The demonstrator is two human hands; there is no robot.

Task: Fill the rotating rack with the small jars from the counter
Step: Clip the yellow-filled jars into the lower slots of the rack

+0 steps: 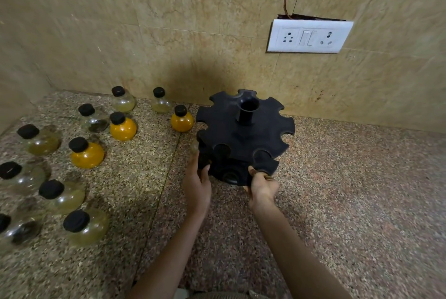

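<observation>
The black rotating rack stands on the counter near the wall, its top disc ringed with notched slots around a central tube. My left hand grips a small glass jar with a black cap at the rack's front-left slot. My right hand is closed on another small jar under a front-right slot; most of that jar is hidden. One more black cap shows in the front slot between them. Several round black-capped jars stand at the left, three with orange powder.
The speckled granite counter meets a beige tiled wall behind the rack. A white switch and socket plate hangs on the wall at the upper right. The loose jars fill the counter's left side up to the corner.
</observation>
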